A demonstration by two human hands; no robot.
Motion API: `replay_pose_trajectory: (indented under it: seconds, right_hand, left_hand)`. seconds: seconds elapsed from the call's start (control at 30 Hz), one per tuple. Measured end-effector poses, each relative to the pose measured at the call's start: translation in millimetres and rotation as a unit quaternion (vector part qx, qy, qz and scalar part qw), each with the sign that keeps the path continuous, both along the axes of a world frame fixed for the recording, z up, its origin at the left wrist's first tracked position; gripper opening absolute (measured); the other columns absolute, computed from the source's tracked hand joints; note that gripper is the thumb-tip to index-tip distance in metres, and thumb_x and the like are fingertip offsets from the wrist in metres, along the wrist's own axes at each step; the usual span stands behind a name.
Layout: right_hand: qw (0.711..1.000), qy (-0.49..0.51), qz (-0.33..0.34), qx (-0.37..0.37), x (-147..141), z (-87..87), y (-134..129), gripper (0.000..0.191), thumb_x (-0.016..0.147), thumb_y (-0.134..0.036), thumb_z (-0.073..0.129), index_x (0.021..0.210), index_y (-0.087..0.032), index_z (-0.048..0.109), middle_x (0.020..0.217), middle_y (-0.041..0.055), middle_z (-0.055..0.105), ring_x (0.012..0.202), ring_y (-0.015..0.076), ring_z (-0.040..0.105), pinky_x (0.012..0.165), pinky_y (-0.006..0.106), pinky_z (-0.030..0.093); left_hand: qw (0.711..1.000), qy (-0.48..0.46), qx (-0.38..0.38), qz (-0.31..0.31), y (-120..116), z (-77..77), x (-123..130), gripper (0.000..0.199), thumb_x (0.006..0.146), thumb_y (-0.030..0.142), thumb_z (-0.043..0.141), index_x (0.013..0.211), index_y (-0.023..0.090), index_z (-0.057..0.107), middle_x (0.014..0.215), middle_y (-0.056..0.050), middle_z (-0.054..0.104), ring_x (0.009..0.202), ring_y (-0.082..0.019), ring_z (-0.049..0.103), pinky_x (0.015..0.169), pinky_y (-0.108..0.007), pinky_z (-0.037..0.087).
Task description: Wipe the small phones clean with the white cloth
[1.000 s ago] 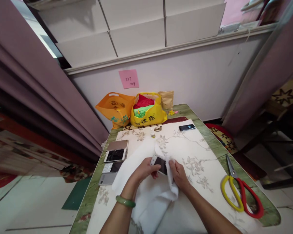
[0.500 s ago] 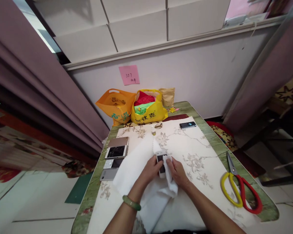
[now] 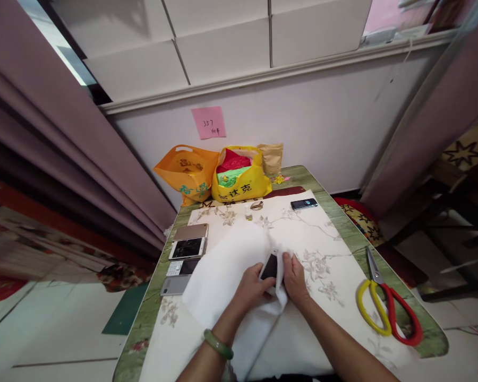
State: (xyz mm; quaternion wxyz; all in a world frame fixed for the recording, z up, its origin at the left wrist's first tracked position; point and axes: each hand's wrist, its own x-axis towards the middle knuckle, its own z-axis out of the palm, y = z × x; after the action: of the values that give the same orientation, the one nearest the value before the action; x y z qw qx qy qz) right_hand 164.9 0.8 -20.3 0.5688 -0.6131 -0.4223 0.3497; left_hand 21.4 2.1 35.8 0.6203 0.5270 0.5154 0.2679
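A white mobile phone (image 3: 269,267) with a dark screen is tilted over the middle of the table, its lower part gripped by my left hand (image 3: 255,285). White cloth (image 3: 227,265) spreads beneath the phone and wraps up along its right edge. My right hand (image 3: 295,276) pinches that cloth at the phone's right side. A green bangle (image 3: 218,345) circles my left wrist. To the left lie a gold phone (image 3: 191,232), a white phone with a black screen (image 3: 187,248), a phone with a keypad (image 3: 176,268) and a grey phone (image 3: 175,286).
Large scissors (image 3: 388,302) with yellow and red handles lie at the right edge. A black phone (image 3: 304,203) rests at the back right. Behind are an orange bag (image 3: 187,170), a yellow bag (image 3: 242,183) and a brown pouch (image 3: 271,158). A small bottle (image 3: 248,214) stands mid-table.
The phone has shifted slightly right and tilted. The cloth has moved from over its screen to its right edge, and my right hand has moved slightly right with it.
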Motion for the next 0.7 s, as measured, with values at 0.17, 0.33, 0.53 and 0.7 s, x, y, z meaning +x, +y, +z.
replay_pose_trajectory:
  seconds: [0.17, 0.33, 0.53, 0.7]
  right_hand:
    - [0.999, -0.013, 0.027, 0.017, 0, 4.1, -2, 0.039, 0.092, -0.054, 0.038, 0.076, -0.020, 0.049, 0.067, -0.0011, 0.052, 0.065, 0.0163, 0.048, 0.063, 0.029, 0.040]
    - [0.996, -0.027, 0.083, 0.003, -3, 8.4, -2, 0.039, 0.091, -0.055, 0.040, 0.077, -0.020, 0.049, 0.067, 0.0000, 0.056, 0.063, 0.0167, 0.049, 0.061, 0.028, 0.040]
    - [0.997, -0.025, 0.067, 0.005, -2, 6.9, -3, 0.040, 0.092, -0.054, 0.039, 0.071, -0.021, 0.044, 0.061, -0.0030, 0.048, 0.058, 0.0147, 0.044, 0.058, 0.027, 0.038]
    - [0.998, -0.012, 0.059, 0.008, -1, 6.0, -4, 0.040, 0.093, -0.053, 0.038, 0.069, -0.021, 0.042, 0.060, -0.0041, 0.044, 0.057, 0.0132, 0.042, 0.056, 0.026, 0.036]
  left_hand:
    - [0.985, -0.044, 0.025, 0.166, 13, 10.0, -5, 0.032, 0.062, 0.037, 0.076, 0.076, 0.013, 0.060, 0.062, 0.002, 0.057, 0.051, -0.010, 0.052, 0.045, -0.022, 0.045]
    - [0.956, -0.095, 0.069, 0.270, 18, 16.5, 4, 0.036, 0.072, 0.047, 0.069, 0.084, 0.016, 0.056, 0.074, 0.000, 0.061, 0.061, -0.011, 0.057, 0.051, -0.022, 0.048]
    - [0.984, -0.076, 0.059, 0.148, 18, 12.0, 2, 0.033, 0.074, 0.043, 0.067, 0.090, 0.018, 0.052, 0.067, 0.003, 0.058, 0.050, -0.012, 0.055, 0.049, -0.026, 0.048]
    - [0.998, -0.032, 0.054, 0.006, 28, 22.1, -18, 0.028, 0.075, 0.039, 0.066, 0.086, 0.018, 0.052, 0.059, 0.005, 0.054, 0.046, -0.011, 0.053, 0.043, -0.023, 0.043]
